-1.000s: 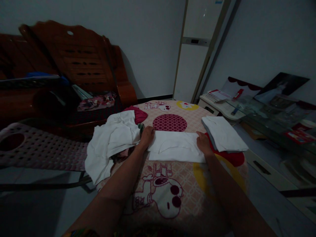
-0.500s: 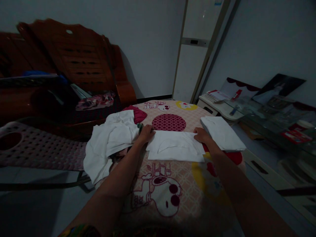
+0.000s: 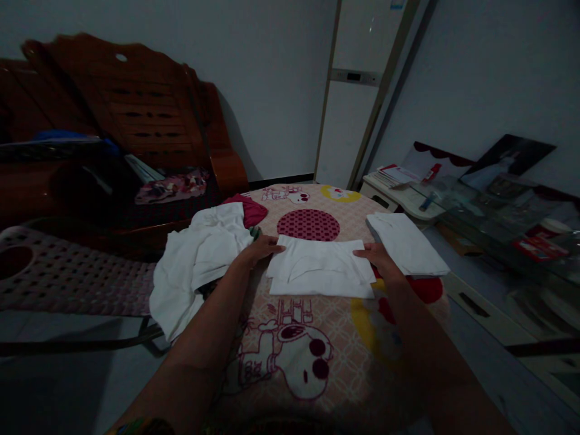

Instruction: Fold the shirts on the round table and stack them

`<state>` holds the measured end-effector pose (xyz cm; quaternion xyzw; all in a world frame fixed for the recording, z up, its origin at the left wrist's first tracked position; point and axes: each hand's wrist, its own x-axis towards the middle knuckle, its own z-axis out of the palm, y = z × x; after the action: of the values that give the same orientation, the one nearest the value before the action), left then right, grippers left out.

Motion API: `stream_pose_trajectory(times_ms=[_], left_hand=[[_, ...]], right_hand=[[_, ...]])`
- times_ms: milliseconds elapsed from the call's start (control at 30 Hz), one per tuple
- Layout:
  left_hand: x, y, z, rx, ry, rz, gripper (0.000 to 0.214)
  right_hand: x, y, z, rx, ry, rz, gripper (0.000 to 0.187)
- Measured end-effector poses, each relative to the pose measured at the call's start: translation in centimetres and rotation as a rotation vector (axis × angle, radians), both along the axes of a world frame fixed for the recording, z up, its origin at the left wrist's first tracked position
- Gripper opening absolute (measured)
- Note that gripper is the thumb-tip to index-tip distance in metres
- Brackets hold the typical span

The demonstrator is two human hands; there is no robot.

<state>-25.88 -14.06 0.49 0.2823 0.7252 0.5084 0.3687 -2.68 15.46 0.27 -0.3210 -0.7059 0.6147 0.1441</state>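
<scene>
A folded white shirt [image 3: 321, 266], its curved neckline showing, lies flat on the patterned table cover [image 3: 344, 338]. My left hand [image 3: 263, 249] pinches its left edge near the far corner, thumb on top and fingers underneath. At the far right corner my right hand [image 3: 375, 254] grips the cloth the same way. A stack of folded white clothes [image 3: 405, 244] rests just right of my right hand. To the left, beside my left forearm, spreads a loose heap of white clothes [image 3: 203, 248], with a dark red cloth [image 3: 254, 211] behind it.
A woven chair [image 3: 81, 272] stands at the left, before a carved wooden sofa [image 3: 136, 115] with cloth and bags on it. Behind the table is a tall white cabinet-like unit [image 3: 347, 121]. A glass-topped table [image 3: 480, 211] with various items stands at the right.
Both hands have shifted their hold on the shirt's far edge, fingers now more stretched and thumbs on top. The shirt stays almost in place; the view has moved slightly.
</scene>
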Motion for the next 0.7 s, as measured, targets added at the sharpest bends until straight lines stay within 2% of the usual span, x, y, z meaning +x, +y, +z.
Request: stream_pose_trajectory(times_ms=[67, 133, 267, 333, 467, 600, 700], left_hand=[[0.1, 0.0, 0.6, -0.051, 0.048, 0.014, 0.033], [-0.2, 0.5, 1.5, -0.14, 0.202, 0.051, 0.023], [-0.6, 4.0, 4.5, -0.235, 0.499, 0.062, 0.009], [-0.1, 6.9, 6.3, -0.188, 0.507, 0.053, 0.003], [2.1, 14.3, 9.3, 0.016, 0.454, 0.097, 0.011], [4.7, 21.6, 11.6, 0.153, 0.55, 0.059, 0.012], [6.3, 26.2, 13.3, 0.225, 0.706, 0.045, 0.017]], right_hand=[[0.5, -0.6, 0.4, -0.015, 0.031, -0.001, 0.033], [1.1, -1.2, 0.9, -0.007, 0.082, -0.043, 0.035], [3.2, -2.0, 2.3, -0.024, 0.198, -0.188, 0.039], [4.5, -1.9, 2.8, -0.002, 0.261, -0.293, 0.039], [7.2, -1.0, 3.2, 0.117, 0.424, -0.564, 0.034], [9.3, 0.0, 2.9, 0.248, 0.569, -0.745, 0.034], [10.3, 0.7, 2.7, 0.393, 0.613, -0.837, 0.033]])
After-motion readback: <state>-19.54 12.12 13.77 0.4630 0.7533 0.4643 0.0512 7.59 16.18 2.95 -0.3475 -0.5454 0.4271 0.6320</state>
